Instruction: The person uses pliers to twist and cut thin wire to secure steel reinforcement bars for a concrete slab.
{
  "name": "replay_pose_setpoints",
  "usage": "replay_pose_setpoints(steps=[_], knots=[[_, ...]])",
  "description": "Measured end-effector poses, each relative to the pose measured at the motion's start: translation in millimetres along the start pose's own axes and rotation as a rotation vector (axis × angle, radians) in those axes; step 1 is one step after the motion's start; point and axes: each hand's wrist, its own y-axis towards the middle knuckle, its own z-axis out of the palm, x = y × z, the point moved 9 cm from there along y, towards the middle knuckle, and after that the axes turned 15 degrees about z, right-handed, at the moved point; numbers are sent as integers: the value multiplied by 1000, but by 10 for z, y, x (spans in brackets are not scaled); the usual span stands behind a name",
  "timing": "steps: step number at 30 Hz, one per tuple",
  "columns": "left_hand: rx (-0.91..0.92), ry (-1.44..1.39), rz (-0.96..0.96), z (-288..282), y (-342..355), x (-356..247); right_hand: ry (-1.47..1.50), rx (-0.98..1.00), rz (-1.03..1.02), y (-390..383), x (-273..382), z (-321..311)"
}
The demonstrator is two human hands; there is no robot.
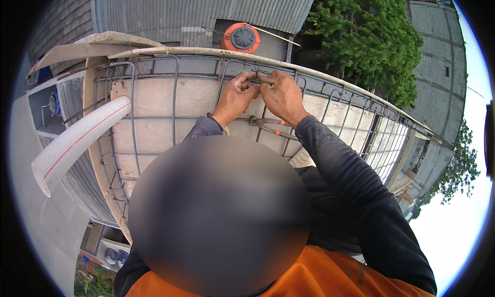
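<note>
My left hand (236, 100) and my right hand (283, 98) meet at the far side of a steel rebar grid (175, 98). The fingers of both are bent and pinched together close to a rebar joint. Whatever lies between the fingertips is too small to make out. Just below my right wrist, a pair of pincers (265, 124) with orange-marked handles rests over the grid, apart from the fingers. Pale plywood (149, 97) shows beneath the bars. Part of the lower grid is hidden by a large blurred round area.
A wooden board edge (206, 51) runs along the far side of the grid. At the left, a white pipe (77, 145) with a red stripe sticks out. Beyond the board are an orange-red tank with a dark lid (242, 37), corrugated roofing (165, 13) and a leafy tree (368, 44).
</note>
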Motion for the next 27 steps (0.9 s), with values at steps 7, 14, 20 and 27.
replay_pose_setpoints(steps=[7,14,20,27], knots=[[-158,27,62,-30,-25,72,-123,135,70,200,227,-50],[-232,105,157,-66,22,91,-441,109,-195,259,522,28],[-85,335,-53,-66,64,262,-596,101,-299,314,673,56],[-6,512,49,-273,121,-13,-453,60,-238,241,500,3]])
